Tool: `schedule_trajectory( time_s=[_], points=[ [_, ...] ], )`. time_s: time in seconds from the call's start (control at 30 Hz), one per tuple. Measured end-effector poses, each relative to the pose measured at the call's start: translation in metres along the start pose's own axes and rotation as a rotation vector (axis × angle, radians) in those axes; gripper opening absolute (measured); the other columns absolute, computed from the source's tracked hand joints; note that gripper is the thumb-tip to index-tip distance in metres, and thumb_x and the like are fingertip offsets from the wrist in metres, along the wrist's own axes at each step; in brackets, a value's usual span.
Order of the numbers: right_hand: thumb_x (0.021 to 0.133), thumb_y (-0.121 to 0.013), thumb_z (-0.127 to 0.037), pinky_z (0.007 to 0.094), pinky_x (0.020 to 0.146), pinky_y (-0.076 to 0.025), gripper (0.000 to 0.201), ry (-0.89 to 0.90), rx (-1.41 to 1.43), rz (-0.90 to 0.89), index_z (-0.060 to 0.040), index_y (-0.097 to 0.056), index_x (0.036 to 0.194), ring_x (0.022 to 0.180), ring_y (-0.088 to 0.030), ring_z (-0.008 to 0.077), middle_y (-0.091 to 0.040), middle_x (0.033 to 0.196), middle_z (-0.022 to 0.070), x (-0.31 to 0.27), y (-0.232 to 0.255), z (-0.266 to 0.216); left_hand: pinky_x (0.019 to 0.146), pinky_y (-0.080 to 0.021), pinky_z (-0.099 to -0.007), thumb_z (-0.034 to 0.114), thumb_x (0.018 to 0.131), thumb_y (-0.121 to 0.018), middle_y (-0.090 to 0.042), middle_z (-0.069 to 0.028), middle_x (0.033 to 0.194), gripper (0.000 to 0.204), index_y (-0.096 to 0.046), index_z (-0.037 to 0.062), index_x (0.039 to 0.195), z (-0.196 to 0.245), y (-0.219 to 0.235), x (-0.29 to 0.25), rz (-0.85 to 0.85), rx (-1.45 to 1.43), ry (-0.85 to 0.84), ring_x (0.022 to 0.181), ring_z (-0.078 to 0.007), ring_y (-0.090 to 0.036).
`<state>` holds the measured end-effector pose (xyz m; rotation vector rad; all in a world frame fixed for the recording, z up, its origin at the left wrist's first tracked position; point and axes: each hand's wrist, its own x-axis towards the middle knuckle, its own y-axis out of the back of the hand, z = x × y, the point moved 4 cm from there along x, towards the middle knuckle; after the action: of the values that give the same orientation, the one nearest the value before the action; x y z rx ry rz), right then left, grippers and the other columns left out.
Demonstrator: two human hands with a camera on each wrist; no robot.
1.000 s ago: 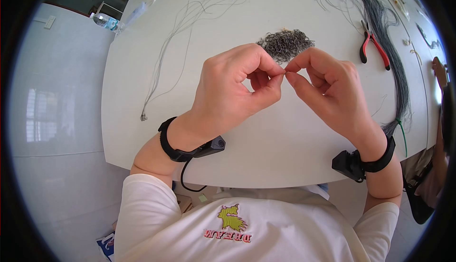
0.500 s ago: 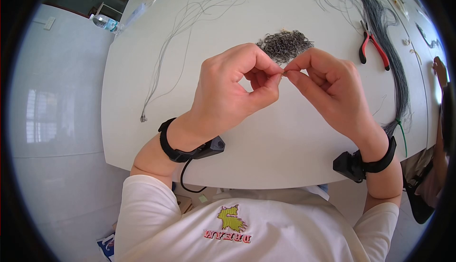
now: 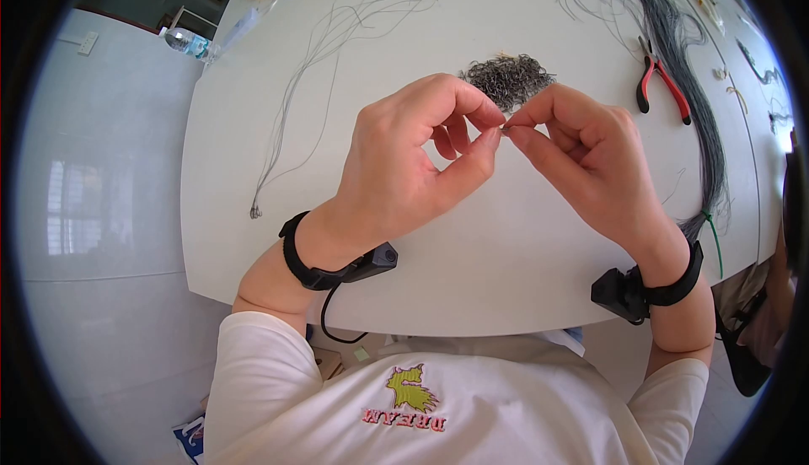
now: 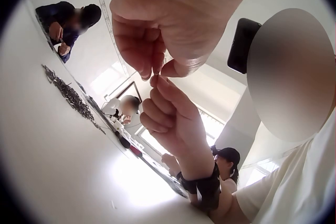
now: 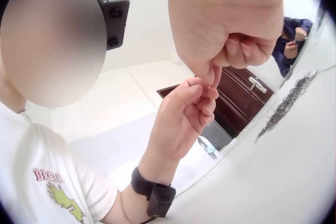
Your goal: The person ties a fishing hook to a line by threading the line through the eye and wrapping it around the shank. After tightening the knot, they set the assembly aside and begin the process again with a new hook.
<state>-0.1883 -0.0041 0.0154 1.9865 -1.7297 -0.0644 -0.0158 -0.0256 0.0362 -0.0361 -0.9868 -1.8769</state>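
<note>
In the head view, my left hand point(image 3: 421, 149) and right hand point(image 3: 590, 157) meet fingertip to fingertip above the table. Between the right thumb and forefinger is pinched a tiny dark wire-like piece point(image 3: 504, 130), mostly hidden by the fingertips; its exact kind I cannot tell. The left thumb and forefinger close on its other side, with a narrow gap showing between them. Just beyond the hands lies a pile of small bent dark metal pieces point(image 3: 514, 77), resembling fish hooks. The left wrist view has the right hand point(image 4: 173, 119) pinching from below the left.
Thin loose strands point(image 3: 291, 86) on the left run to a small metal clump point(image 3: 255, 211). Red-handled pliers point(image 3: 666, 86) lie beside a long dark strand bundle point(image 3: 712, 145) tied in green. A plastic bottle point(image 3: 185, 40) stands at the far left. Other people sit farther along.
The left thumb and forefinger have parted slightly at the tips, and the tiny piece now shows between them. The right hand has stayed almost still.
</note>
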Motion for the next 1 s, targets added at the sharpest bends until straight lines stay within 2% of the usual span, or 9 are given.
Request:
schedule_trajectory(
  time_s=[0.17, 0.7, 0.77, 0.8, 0.83, 0.9, 0.93, 1.0],
  points=[
    [0.085, -0.065, -0.007, 0.0293, 0.044, -0.024, 0.005, 0.007, 0.000, 0.009, -0.0019, -0.064, 0.084, 0.044, -0.029, 0.0106, -0.032, 0.048, 0.0012, 0.000, 0.000, -0.001, 0.063, -0.050, -0.0214, 0.001, 0.082, -0.068, -0.067, -0.0035, 0.080, 0.007, -0.064, 0.0018, 0.088, -0.004, 0.000, -0.001, -0.028, -0.019, 0.059, 0.068, -0.0082, -0.061],
    [0.084, -0.067, -0.008, 0.0297, 0.045, -0.025, 0.005, 0.044, -0.063, 0.009, -0.0033, -0.065, 0.084, 0.044, -0.029, 0.0121, -0.032, 0.048, 0.0017, -0.001, -0.001, -0.001, 0.064, -0.050, -0.0214, -0.001, 0.081, -0.069, -0.065, -0.0018, 0.078, 0.008, -0.062, 0.0022, 0.085, -0.004, -0.003, -0.001, -0.027, -0.044, 0.098, 0.068, -0.0076, -0.060],
    [0.083, -0.067, -0.008, 0.0294, 0.045, -0.025, 0.006, 0.054, -0.072, 0.004, -0.0033, -0.065, 0.085, 0.044, -0.029, 0.0116, -0.031, 0.049, 0.0013, -0.002, -0.002, 0.000, 0.057, -0.050, -0.0225, 0.003, 0.080, -0.071, -0.065, -0.0019, 0.076, 0.009, -0.062, 0.0024, 0.083, -0.010, -0.004, -0.002, -0.014, -0.167, 0.149, 0.063, -0.0080, -0.061],
    [0.085, -0.067, -0.007, 0.0270, 0.047, -0.023, 0.005, 0.024, -0.025, -0.012, -0.0028, -0.065, 0.088, 0.049, -0.026, 0.0074, -0.029, 0.052, -0.0030, -0.002, -0.004, 0.001, 0.057, -0.050, -0.0225, 0.003, 0.080, -0.071, -0.065, -0.0019, 0.076, 0.009, -0.062, 0.0024, 0.083, -0.011, -0.004, -0.002, -0.020, -0.166, 0.158, 0.063, -0.0080, -0.061],
    [0.087, -0.066, -0.006, 0.0246, 0.049, -0.021, 0.006, -0.006, 0.024, -0.028, -0.0024, -0.064, 0.091, 0.053, -0.023, 0.0033, -0.027, 0.056, -0.0073, -0.002, -0.006, 0.002, 0.059, -0.050, -0.0222, 0.004, 0.081, -0.070, -0.066, -0.0014, 0.077, 0.009, -0.062, 0.0025, 0.084, -0.013, -0.005, -0.002, -0.028, -0.219, 0.211, 0.064, -0.0074, -0.061],
    [0.087, -0.066, -0.007, 0.0240, 0.050, -0.020, 0.006, -0.075, 0.124, -0.057, -0.0020, -0.064, 0.091, 0.053, -0.024, 0.0027, -0.028, 0.056, -0.0084, 0.000, -0.006, 0.006, 0.060, -0.050, -0.0220, 0.005, 0.082, -0.070, -0.066, -0.0010, 0.079, 0.008, -0.062, 0.0026, 0.084, -0.012, -0.003, -0.002, -0.057, -0.263, 0.275, 0.066, -0.0068, -0.061],
    [0.088, -0.066, -0.008, 0.0234, 0.050, -0.020, 0.007, -0.137, 0.213, -0.086, -0.0017, -0.064, 0.092, 0.053, -0.024, 0.0020, -0.029, 0.057, -0.0096, 0.000, -0.007, 0.009, 0.064, -0.049, -0.0209, 0.004, 0.084, -0.068, -0.064, -0.0012, 0.082, 0.008, -0.061, 0.0023, 0.088, -0.011, -0.002, -0.002, -0.095, -0.306, 0.336, 0.072, -0.0065, -0.060],
    [0.086, -0.065, -0.009, 0.0253, 0.049, -0.022, 0.009, -0.149, 0.283, -0.072, -0.0008, -0.064, 0.089, 0.052, -0.026, 0.0039, -0.028, 0.055, -0.0069, 0.001, -0.009, 0.014, 0.069, -0.048, -0.0199, 0.003, 0.086, -0.066, -0.063, -0.0014, 0.085, 0.008, -0.060, 0.0021, 0.092, -0.013, -0.005, -0.002, -0.155, -0.342, 0.405, 0.077, -0.0063, -0.059]
  ],
)
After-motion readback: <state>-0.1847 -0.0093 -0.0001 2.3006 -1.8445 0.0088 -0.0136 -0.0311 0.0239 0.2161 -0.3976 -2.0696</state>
